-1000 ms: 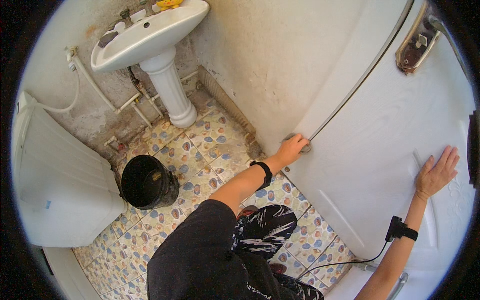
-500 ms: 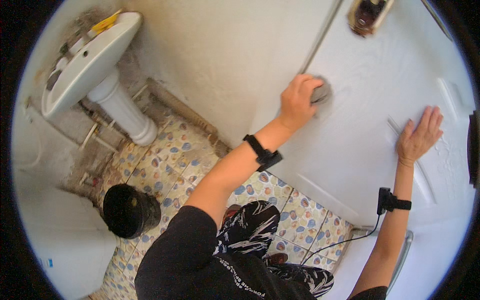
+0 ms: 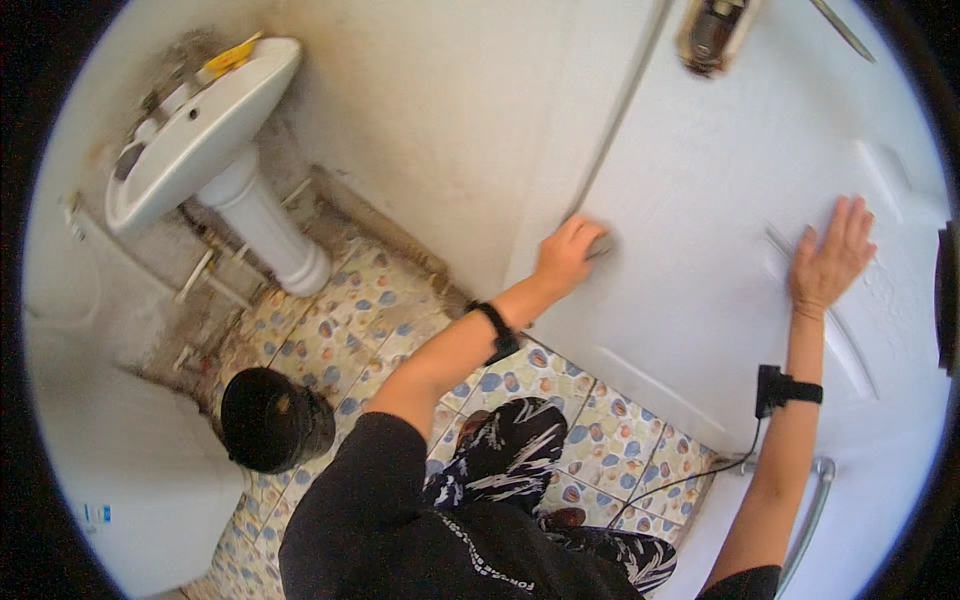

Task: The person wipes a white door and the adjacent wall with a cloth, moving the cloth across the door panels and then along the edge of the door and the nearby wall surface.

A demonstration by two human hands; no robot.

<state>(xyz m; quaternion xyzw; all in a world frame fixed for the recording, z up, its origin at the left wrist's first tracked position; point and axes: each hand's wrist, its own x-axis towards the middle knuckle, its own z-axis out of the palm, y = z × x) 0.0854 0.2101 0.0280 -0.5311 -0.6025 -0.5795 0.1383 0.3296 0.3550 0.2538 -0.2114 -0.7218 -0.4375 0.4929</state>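
Observation:
My left hand presses a small grey scrubbing pad against the white door near its left edge. The pad is mostly hidden under my fingers. My right hand lies flat on the same door further right, fingers spread, holding nothing. Both wrists carry black bands, and a thin black cable hangs from the right one. A metal lock plate sits high on the door.
A white pedestal sink with a yellow item on its rim stands at the upper left. A black bucket rests on the patterned floor tiles. A stained wall meets the door's edge. A metal handle is at lower right.
My left hand with the pad went up the door's edge, then came down and left a little. The right hand stayed flat on the door. The view shifted.

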